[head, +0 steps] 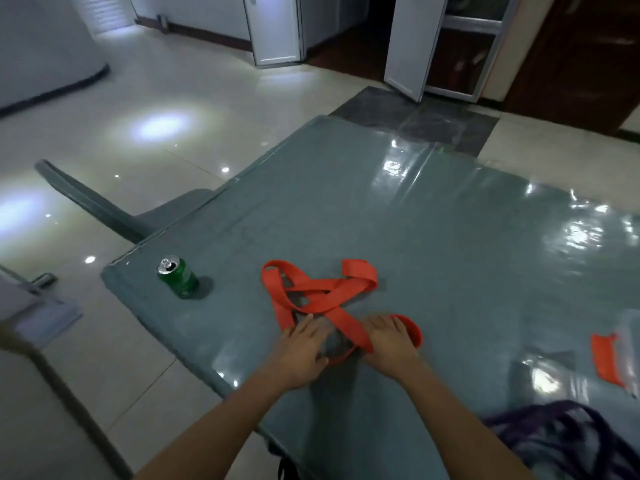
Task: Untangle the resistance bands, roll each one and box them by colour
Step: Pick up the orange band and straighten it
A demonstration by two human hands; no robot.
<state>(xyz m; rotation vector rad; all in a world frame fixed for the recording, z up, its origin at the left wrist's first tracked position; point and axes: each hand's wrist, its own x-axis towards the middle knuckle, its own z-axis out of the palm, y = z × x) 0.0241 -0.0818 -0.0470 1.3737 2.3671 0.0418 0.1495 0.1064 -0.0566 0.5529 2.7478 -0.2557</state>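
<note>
Early days: the orange band (346,322) lies crossed over itself mid-counter (450,237), unrolled. My left hand (301,344) presses spread fingers on its near loop; my right hand (391,339) lies flat on its end. Purple bands (554,431) sit tangled at five o'clock, unboxed.

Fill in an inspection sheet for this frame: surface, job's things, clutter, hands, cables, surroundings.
Surface: grey table under glossy film, wrinkled at right.
Job's things: red band tangled at centre; purple bands heaped at near right; clear container at right edge, red piece against it, blurred.
Clutter: green can, upright, opened, at left corner.
Hands: left hand, fingers straight, and right hand, grip unclear, both on the red band.
Cables: nothing seen.
Surroundings: grey chair, tiled floor, open white doors.
</note>
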